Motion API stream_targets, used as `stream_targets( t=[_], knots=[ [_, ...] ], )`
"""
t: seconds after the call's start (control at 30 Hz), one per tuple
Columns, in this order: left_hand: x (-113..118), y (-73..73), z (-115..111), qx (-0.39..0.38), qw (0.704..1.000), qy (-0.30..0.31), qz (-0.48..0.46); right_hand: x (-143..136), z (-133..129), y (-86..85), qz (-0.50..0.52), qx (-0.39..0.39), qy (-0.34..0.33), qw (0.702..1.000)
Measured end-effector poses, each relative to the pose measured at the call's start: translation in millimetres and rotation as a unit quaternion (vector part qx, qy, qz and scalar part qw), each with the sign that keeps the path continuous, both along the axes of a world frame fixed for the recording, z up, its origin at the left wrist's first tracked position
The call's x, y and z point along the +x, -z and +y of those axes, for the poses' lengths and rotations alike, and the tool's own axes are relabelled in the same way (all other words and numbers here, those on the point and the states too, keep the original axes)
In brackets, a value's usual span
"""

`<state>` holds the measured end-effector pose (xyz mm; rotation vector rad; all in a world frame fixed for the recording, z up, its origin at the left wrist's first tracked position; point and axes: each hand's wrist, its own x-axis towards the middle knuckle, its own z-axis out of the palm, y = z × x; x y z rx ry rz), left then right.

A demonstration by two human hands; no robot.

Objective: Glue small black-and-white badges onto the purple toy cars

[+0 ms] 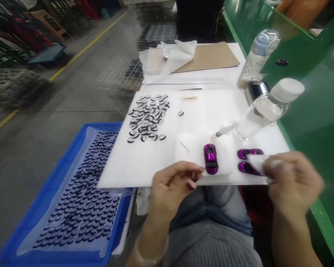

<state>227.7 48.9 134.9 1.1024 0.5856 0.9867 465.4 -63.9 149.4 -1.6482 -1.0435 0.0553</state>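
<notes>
My left hand is closed at the front edge of the white board, its fingertips pinching a small dark piece. Just right of those fingers, a purple toy car rests on a white pad. My right hand, smeared by motion, grips a white tissue beside two more purple cars. Many small black-rimmed pieces lie scattered on the board's left part, with one piece apart from them. A thin needle lies left of the middle car.
A clear bottle with a white cap, a syringe-like tube, and a dotted bottle stand or lie at right. Toothpicks and cardboard are farther back. A blue tray of dark pieces sits lower left.
</notes>
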Motion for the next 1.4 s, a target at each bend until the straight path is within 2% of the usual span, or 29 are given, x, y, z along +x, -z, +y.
stream_targets(
  t=[0.07,0.13,0.27,0.37,0.5,0.67,0.73,0.87,1.03,1.23,1.3,1.4],
  knots=[
    [22.2,1.5,-3.4,-0.127,0.984,0.073,-0.104,-24.2,12.1,5.6,-0.011,-0.005,-0.076,0.997],
    [35.1,3.7,-1.3,-0.185,0.968,0.088,-0.142,-37.5,23.2,7.3,-0.041,0.016,-0.137,0.990],
    [37.3,6.5,2.6,-0.188,0.968,0.080,-0.147,-49.3,41.5,-1.0,-0.109,0.107,-0.184,0.971],
    [33.8,6.6,-0.1,-0.194,0.968,0.075,-0.142,-61.5,52.1,-8.8,-0.152,0.138,-0.210,0.956],
    [33.9,6.7,-3.1,-0.206,0.968,0.066,-0.128,-73.7,54.3,-13.1,-0.237,0.129,-0.202,0.941],
    [35.8,6.3,-2.5,-0.215,0.967,0.047,-0.129,-68.3,41.8,-17.9,-0.310,0.089,-0.187,0.928],
    [36.0,5.5,-2.8,-0.217,0.967,0.046,-0.128,-67.1,40.3,-19.5,-0.305,0.081,-0.178,0.932],
    [36.1,3.8,-4.6,-0.218,0.968,0.038,-0.122,-66.7,41.1,-19.0,-0.275,0.077,-0.212,0.935],
    [36.1,3.7,-6.1,-0.213,0.970,0.043,-0.110,-69.0,41.6,-19.5,-0.285,0.061,-0.180,0.940],
    [35.3,4.3,-5.5,-0.198,0.973,0.037,-0.113,-65.1,29.2,-19.4,-0.275,0.036,-0.223,0.934],
    [34.9,3.8,-5.0,-0.193,0.974,0.042,-0.113,-54.2,23.2,-17.2,-0.265,0.024,-0.199,0.943],
    [33.9,2.4,-4.0,-0.185,0.976,0.046,-0.106,-40.3,24.5,-10.2,-0.198,-0.026,-0.151,0.968]
  ],
)
